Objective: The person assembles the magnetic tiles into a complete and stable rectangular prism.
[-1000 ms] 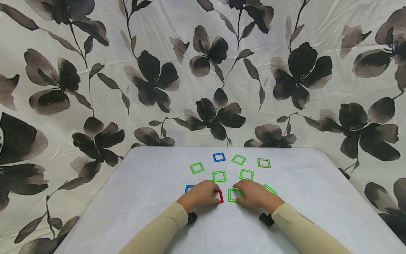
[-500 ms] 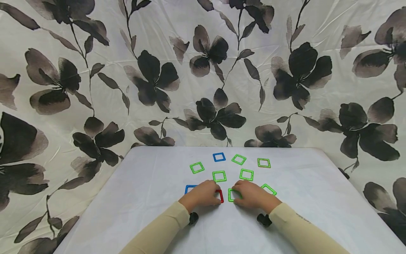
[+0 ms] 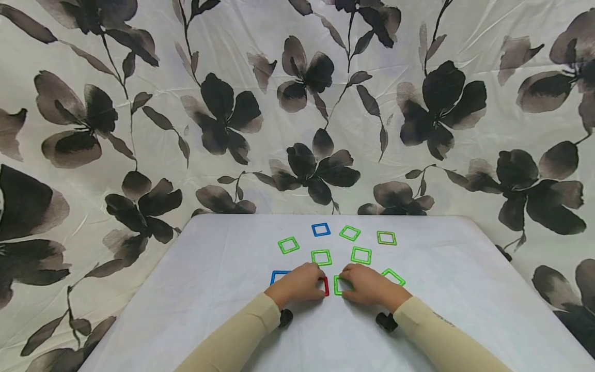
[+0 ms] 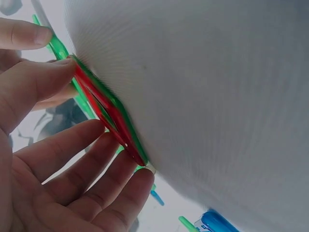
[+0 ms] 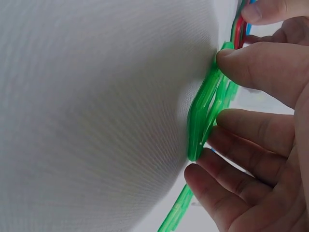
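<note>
A red square frame tile point(image 3: 326, 285) lies near the middle of the white table, mostly covered by my left hand point(image 3: 299, 282). In the left wrist view, thumb and fingertips grip it from opposite corners, with a green edge point(image 4: 126, 116) flush along its table side. Just to its right, a green square frame tile point(image 3: 337, 285) is held between the thumb and fingers of my right hand point(image 3: 374, 285). The right wrist view has this green tile point(image 5: 200, 116) lying flat on the cloth. A narrow gap separates the two held tiles.
Several more square frames lie flat beyond the hands, among them a blue one point(image 3: 321, 230) and a green one point(image 3: 321, 257). Another blue frame point(image 3: 279, 273) is partly behind the left hand, and a green frame point(image 3: 393, 276) is beside the right. Floral cloth point(image 3: 260, 129) hangs behind the table.
My left hand has shifted slightly right with the red tile. My right hand has edged slightly left, and the gap between the two tiles has narrowed a little.
</note>
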